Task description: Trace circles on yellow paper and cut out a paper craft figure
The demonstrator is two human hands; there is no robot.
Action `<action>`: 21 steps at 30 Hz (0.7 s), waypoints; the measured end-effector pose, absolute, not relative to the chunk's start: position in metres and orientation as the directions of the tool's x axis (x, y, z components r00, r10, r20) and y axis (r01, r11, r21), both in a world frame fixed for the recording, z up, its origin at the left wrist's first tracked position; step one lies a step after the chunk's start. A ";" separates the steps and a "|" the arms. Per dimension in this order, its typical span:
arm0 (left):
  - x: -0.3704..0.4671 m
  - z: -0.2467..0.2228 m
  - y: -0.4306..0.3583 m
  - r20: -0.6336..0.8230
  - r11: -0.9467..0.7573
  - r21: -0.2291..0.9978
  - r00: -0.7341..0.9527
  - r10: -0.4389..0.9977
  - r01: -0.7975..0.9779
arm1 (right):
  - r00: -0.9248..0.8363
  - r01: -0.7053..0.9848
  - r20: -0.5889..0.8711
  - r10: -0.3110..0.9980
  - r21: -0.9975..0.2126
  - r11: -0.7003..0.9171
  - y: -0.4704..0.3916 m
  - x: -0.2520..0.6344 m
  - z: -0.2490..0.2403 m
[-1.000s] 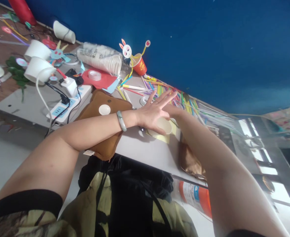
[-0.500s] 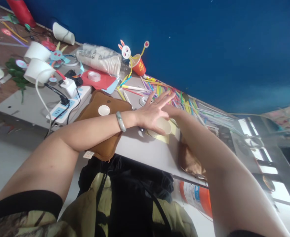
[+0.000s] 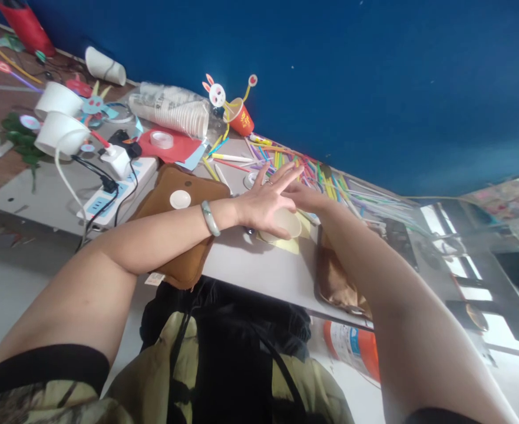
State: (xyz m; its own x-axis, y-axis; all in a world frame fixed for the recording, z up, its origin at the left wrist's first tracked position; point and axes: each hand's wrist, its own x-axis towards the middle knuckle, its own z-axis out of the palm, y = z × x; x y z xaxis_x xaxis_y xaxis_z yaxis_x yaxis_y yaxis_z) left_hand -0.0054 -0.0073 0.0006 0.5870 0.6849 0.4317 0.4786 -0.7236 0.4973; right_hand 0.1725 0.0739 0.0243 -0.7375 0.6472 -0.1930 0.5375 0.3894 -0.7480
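My left hand is spread open over the table, palm toward a pale round paper cup that stands on a yellow sheet. Its thumb lies across the cup's near side; whether it touches is unclear. Behind it is my right hand, its fingers mostly hidden by my left hand, so what they hold cannot be made out. Coloured sticks lie just beyond both hands. A roll of tape is beside my left fingers.
A brown cushion lies under my left forearm. Farther left are a power strip, white cups and bagged cups. A red cup with a rabbit figure stands by the blue wall. A brown pouch sits beside my right forearm.
The whole view has shifted slightly, so things on the table appear a little farther left. Both hands keep nearly the same pose over the cup.
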 end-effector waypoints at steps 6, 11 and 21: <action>-0.005 0.000 -0.008 0.438 -0.728 0.483 0.586 0.682 0.487 | -0.702 0.545 -0.236 0.672 -0.786 0.293 0.070 0.188 0.020; -0.008 0.003 -0.009 0.424 -0.726 0.473 0.594 0.684 0.499 | -0.696 0.511 -0.200 0.689 -0.813 0.280 0.063 0.202 0.016; -0.010 0.010 -0.013 0.390 -0.712 0.445 0.598 0.700 0.544 | -0.562 0.447 -0.116 0.819 -0.876 0.183 0.034 0.228 0.004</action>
